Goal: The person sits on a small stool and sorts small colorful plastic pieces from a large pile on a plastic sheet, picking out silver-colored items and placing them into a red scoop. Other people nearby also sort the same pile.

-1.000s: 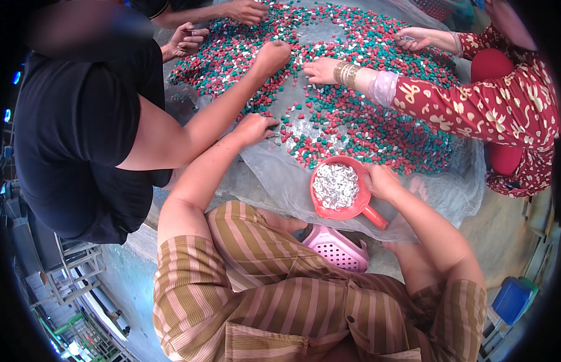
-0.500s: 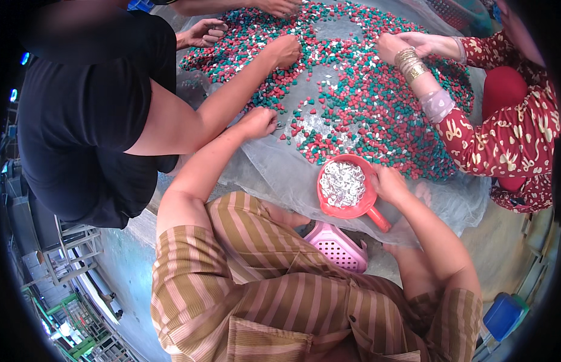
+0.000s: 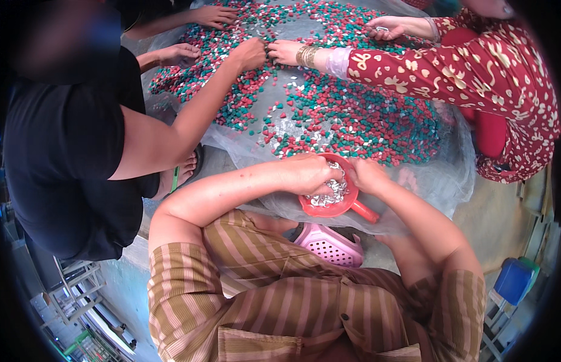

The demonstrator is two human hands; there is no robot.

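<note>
A red plastic dipper (image 3: pixel 330 210) with a short handle holds a heap of small shiny silver pieces (image 3: pixel 333 194), some looking like loops. Over its left side, my left hand (image 3: pixel 316 175) reaches in with fingers curled down among these pieces. Its fingertips are partly hidden, so what they pinch cannot be made out. My right hand (image 3: pixel 367 175) grips the dipper's right rim. Beyond the dipper, small red, green and white pieces (image 3: pixel 359 120) lie spread over a clear plastic sheet (image 3: pixel 256 148).
A person in black (image 3: pixel 63 133) crouches at left, one hand in the pieces. At right, a person in a patterned red sleeve (image 3: pixel 425 78) reaches across the heap. Another hand (image 3: pixel 214 17) rests at the far left. A pink clog (image 3: pixel 329 244) sits below the dipper.
My left hand has come from the sheet's left edge into the dipper. My right hand still holds the rim. The red-sleeved person's arm has stretched left across the pieces.
</note>
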